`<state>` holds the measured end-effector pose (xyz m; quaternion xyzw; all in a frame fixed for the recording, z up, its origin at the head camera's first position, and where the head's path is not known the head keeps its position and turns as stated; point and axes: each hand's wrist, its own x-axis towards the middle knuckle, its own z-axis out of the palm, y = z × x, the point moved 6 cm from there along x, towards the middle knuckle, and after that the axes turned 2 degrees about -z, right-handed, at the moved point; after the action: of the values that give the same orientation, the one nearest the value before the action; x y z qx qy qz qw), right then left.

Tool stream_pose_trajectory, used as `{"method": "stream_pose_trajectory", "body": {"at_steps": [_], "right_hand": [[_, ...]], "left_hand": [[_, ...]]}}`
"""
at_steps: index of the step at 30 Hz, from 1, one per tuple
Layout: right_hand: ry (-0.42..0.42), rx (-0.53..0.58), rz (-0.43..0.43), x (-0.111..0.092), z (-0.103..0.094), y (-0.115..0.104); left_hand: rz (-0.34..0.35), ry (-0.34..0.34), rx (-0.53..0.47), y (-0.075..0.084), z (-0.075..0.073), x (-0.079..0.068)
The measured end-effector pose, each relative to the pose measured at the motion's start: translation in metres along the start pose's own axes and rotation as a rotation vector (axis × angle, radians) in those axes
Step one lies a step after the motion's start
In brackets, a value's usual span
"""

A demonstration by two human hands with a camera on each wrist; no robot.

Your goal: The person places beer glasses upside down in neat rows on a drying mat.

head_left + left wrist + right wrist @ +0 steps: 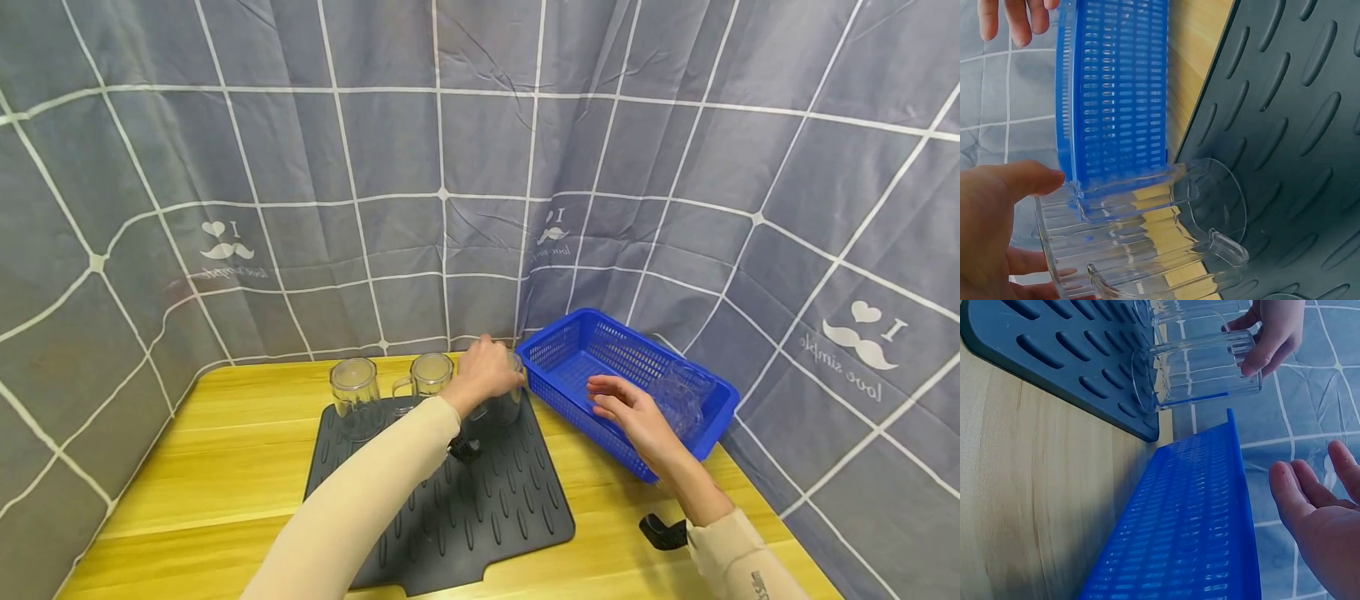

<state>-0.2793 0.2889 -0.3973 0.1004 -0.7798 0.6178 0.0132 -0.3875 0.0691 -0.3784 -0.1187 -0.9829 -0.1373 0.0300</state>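
Observation:
My left hand grips a clear glass mug by its base from above. The mug is upside down, its rim at the back right corner of a dark ridged drying mat. In the left wrist view the handle of this glass mug shows, with thumb and fingers around the base. Two more upturned glass mugs, one at the left and one in the middle, stand along the mat's back edge. My right hand hovers over the blue basket, fingers loosely bent, holding nothing.
Clear glassware lies in the right end of the basket, its shapes hard to separate. Mat and basket sit on a yellow wood-grain table. A grey checked curtain hangs close behind and on both sides.

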Motion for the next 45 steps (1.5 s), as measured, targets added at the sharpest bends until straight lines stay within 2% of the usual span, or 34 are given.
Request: {"method": "stream_pose_trajectory", "body": {"at_steps": [8, 15, 22, 33, 45], "right_hand": [[-0.002, 0.011, 0.001, -0.003, 0.001, 0.002], [0.002, 0.020, -0.004, 0.001, 0.001, -0.002], [-0.007, -0.004, 0.013, 0.002, 0.003, -0.001], [0.005, -0.036, -0.031, 0.007, 0.000, -0.013], [-0.005, -0.070, -0.051, 0.014, -0.012, -0.023]], "left_hand": [[0.013, -0.045, -0.018, 0.000, 0.009, -0.001], [0.020, -0.040, -0.078, 0.000, 0.008, 0.000], [0.046, -0.032, -0.083, -0.003, 0.010, -0.002], [0.171, 0.024, -0.105, 0.003, -0.006, -0.015], [0.261, 0.051, -0.180, 0.000, -0.020, -0.042]]}}
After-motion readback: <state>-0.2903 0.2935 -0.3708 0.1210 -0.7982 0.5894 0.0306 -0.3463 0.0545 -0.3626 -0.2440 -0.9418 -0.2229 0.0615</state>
